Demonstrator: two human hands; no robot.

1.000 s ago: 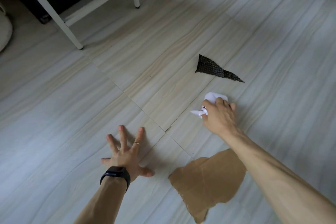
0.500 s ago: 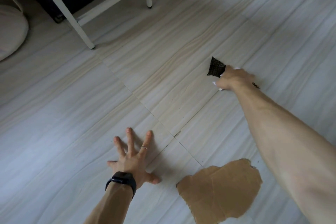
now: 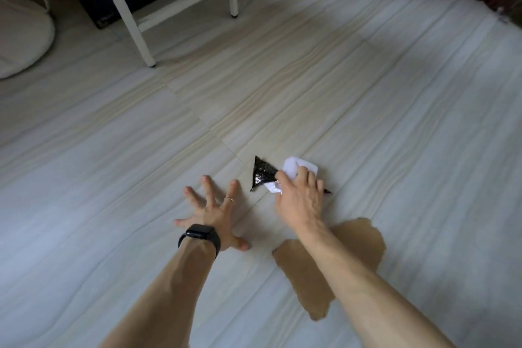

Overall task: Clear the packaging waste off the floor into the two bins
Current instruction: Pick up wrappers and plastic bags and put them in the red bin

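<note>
- The crumpled white paper [image 3: 300, 167] and the black mesh scrap [image 3: 262, 174] lie together low over the floor [image 3: 113, 178]. The right hand [image 3: 299, 199] has its fingers curled round the paper and seems to pinch the scrap too.
- The step is probably gathering; next likely comes the torn brown cardboard [image 3: 360, 243] under that forearm, which needs a spare grip.
- The left hand [image 3: 211, 210] is splayed flat, bracing.

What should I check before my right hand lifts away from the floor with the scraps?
1. Grip on white paper by right hand: ok.
2. Grip on black scrap: cannot tell, the hand covers part of it.
3. Support from left hand, spread on the floor: ok.
4. Pickup of brown cardboard: not ok, it lies under the right forearm.
5. Drop place: cannot tell, no bin shows clearly.
</note>
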